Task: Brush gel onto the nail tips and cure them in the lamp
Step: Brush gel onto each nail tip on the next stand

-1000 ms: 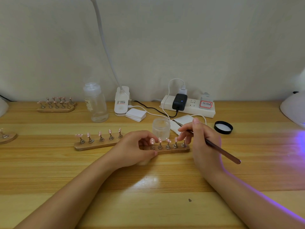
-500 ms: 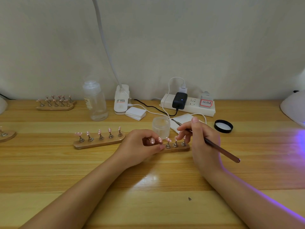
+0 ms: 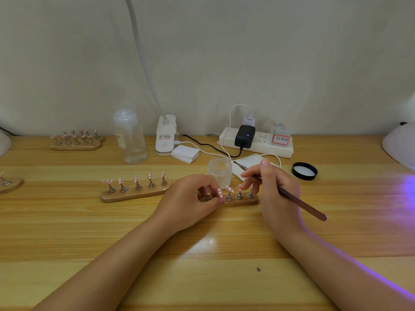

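The left hand (image 3: pixel 190 198) lay on the bench (image 3: pixel 202 254) at the left end of a wooden nail-tip holder (image 3: pixel 241 200), its fingers curled over that end; its grip looked pinched on one of the pegs there, though how firmly could not be told. Pink nail tips (image 3: pixel 229 189) with white dots stood on metal pegs along the holder. The right hand (image 3: pixel 274 194) was at the holder's right end, its grip pinched round a brown brush (image 3: pixel 298 204) like a pen, the bristle end pointing up and left above the holder, the handle's end slanting down to the right.

Just behind the holder stood an open frosted gel jar (image 3: pixel 220 173), with white pads (image 3: pixel 247 162) beside it and the jar's black lid (image 3: pixel 304 171) farther right. Left of the holder, close by, lay a second holder (image 3: pixel 134 191) with five tips. Behind the holder, by the wall, were a clear bottle (image 3: pixel 130 140), a clip lamp base (image 3: pixel 165 135), a power strip (image 3: pixel 256 142) and a third holder (image 3: pixel 76 141) far left. To the holder's far right sat the white curing lamp (image 3: pixel 402 144), violet light spilling on the bench.
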Demonstrator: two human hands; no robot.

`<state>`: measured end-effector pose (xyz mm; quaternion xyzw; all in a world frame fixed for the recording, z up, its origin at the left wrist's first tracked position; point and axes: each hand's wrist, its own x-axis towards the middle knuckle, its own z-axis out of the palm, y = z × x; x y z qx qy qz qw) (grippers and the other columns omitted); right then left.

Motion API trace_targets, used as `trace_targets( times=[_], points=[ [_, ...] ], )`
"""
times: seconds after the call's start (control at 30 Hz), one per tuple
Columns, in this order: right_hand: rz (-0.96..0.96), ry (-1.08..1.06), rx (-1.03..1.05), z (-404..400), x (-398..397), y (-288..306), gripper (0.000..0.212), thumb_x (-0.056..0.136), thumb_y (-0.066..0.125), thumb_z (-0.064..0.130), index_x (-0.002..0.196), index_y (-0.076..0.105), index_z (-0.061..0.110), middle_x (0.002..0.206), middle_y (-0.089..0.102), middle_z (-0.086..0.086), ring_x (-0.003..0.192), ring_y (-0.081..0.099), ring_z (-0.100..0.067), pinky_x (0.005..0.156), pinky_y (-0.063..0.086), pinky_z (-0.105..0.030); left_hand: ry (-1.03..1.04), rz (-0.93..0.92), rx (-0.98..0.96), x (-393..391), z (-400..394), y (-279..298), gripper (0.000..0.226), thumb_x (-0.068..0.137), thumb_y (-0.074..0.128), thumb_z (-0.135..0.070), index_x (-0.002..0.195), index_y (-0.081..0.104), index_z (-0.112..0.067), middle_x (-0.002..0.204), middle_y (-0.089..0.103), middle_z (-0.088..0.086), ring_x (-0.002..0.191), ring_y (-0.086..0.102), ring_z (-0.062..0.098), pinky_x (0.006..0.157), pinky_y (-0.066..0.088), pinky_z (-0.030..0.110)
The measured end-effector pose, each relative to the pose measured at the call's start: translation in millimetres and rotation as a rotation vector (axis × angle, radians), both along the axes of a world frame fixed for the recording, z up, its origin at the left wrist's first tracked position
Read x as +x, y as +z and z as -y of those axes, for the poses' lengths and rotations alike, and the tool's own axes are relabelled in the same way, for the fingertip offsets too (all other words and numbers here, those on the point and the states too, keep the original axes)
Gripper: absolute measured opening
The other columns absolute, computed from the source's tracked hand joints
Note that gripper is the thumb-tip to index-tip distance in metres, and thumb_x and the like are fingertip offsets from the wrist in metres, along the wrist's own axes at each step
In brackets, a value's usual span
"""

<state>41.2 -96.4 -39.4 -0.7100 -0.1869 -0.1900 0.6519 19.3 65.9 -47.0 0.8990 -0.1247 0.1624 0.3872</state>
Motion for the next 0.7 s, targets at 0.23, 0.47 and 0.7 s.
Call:
trace_targets(
  times=[0.23,0.47,0.7],
  points=[
    [0.006,0.013,-0.036,1,-1,1,0.031,0.095,0.046,0.030,0.070,0.064,0.025,0.063,0.064,0.005,0.054,0.053,-0.002,0.054,0.045,-0.023,-0.039,0.274,-0.022,-4,2,0,0.016,0.072,0.074,-0.007,0.079,0.068,-0.019,0.091,0.064,-0.009,0.087,0.060,0.006,0.079,0.047,0.019],
    [-0.019,0.005,-0.019,0,-1,5,0.017,0.088,0.050,0.036,0.079,0.064,0.032,0.066,0.064,0.011,0.056,0.053,0.003,0.053,0.043,-0.013,0.047,0.322,-0.217,-4,2,2,0.018,0.072,0.073,-0.001,0.077,0.069,-0.017,0.085,0.069,-0.010,0.085,0.064,0.001,0.082,0.045,0.012],
    [0.000,-0.015,0.000,0,6,10,0.038,0.080,0.040,0.053,0.079,0.071,0.031,0.058,0.057,0.017,0.062,0.053,0.007,0.063,0.039,-0.005,0.072,0.256,-0.344,-2,0,3,0.022,0.072,0.072,-0.009,0.081,0.069,-0.028,0.070,0.067,-0.018,0.072,0.063,-0.001,0.074,0.046,0.011]
  ],
)
